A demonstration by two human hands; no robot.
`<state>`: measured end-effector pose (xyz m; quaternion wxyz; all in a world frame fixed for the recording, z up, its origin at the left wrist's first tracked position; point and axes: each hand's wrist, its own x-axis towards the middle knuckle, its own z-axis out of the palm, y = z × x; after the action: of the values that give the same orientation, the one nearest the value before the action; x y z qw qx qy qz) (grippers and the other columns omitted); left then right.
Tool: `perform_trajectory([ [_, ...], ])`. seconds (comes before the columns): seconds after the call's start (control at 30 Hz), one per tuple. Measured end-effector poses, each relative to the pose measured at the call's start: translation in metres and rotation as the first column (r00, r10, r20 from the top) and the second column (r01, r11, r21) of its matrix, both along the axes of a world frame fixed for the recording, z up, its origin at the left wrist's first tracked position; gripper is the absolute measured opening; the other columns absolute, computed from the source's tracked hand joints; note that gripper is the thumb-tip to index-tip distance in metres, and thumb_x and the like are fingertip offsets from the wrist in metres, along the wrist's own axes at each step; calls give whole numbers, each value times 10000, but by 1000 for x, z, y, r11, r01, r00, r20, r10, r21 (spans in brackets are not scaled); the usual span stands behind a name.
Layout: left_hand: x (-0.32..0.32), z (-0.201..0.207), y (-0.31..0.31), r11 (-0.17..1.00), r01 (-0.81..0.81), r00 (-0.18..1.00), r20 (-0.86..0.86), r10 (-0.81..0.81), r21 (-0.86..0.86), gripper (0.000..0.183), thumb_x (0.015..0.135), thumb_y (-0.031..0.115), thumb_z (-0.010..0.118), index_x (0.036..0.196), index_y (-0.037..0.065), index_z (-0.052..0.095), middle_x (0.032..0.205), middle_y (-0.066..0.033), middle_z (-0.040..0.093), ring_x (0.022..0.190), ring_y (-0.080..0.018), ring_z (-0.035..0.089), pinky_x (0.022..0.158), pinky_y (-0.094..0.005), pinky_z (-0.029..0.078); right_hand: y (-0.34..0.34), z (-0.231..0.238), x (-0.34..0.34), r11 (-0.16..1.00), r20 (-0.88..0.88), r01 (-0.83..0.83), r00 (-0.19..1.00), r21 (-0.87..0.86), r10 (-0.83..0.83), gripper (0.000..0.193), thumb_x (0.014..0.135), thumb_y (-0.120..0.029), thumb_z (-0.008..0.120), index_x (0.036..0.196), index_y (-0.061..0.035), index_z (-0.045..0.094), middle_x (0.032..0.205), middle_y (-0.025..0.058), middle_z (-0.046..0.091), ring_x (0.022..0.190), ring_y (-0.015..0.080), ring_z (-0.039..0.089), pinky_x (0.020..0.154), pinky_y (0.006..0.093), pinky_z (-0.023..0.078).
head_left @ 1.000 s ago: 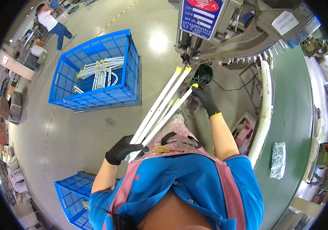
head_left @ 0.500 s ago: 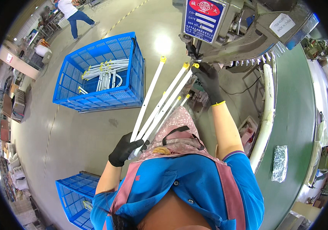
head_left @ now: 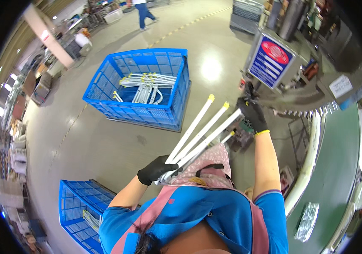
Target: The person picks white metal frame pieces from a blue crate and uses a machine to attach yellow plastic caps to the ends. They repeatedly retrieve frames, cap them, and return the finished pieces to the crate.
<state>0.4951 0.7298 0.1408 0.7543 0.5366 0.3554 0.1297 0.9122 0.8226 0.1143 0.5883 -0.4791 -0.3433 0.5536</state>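
My left hand [head_left: 157, 170], in a black glove, is closed round the lower ends of several white metal tubes [head_left: 192, 126]. The tubes fan out up and to the right, and two show yellow end caps [head_left: 226, 104] at their far tips. At the far end of the rightmost tube [head_left: 214, 134] my right hand [head_left: 253, 115], also black-gloved, has its fingers closed. Those fingers cover the tube's tip. Just above this hand is the working head of a grey machine [head_left: 306, 63] with a blue and red plate. Whether the tip touches the machine is hidden.
A blue plastic crate [head_left: 140, 114] with similar tubes stands ahead on the left. Another blue crate [head_left: 73, 199] is at lower left. To my right runs a green-topped bench [head_left: 333, 169] with a silvery packet [head_left: 307, 222] on it. A person [head_left: 143, 15] is far off.
The whole view has swung, so crate, machine and hands sit further right and lower. The rightmost tube's yellow end, visible before, is now behind my right hand. Both hands keep their hold.
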Motion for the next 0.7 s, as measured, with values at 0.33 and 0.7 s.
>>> perform_trajectory([
  [0.33, -4, 31, -7, 996, 21, 995, -91, -29, -83, 424, 872, 214, 617, 1207, -23, 513, 976, -82, 634, 859, -131, 588, 754, -269, 481, 0, -12, -15, 985, 619, 161, 780, -56, -92, 247, 817, -193, 580, 734, 30, 645, 666, 68, 642, 636, 145, 576, 623, 305, 439],
  [0.7, 1, 16, -14, 997, -76, 991, -113, 71, -33, 290, 814, 182, 664, 1022, -7, 594, 780, -60, 624, 649, -103, 569, 596, -237, 458, -24, -25, -26, 977, 728, 201, 658, 76, -192, 396, 874, -353, 582, 964, 30, 617, 785, 114, 643, 691, 201, 582, 634, 343, 458],
])
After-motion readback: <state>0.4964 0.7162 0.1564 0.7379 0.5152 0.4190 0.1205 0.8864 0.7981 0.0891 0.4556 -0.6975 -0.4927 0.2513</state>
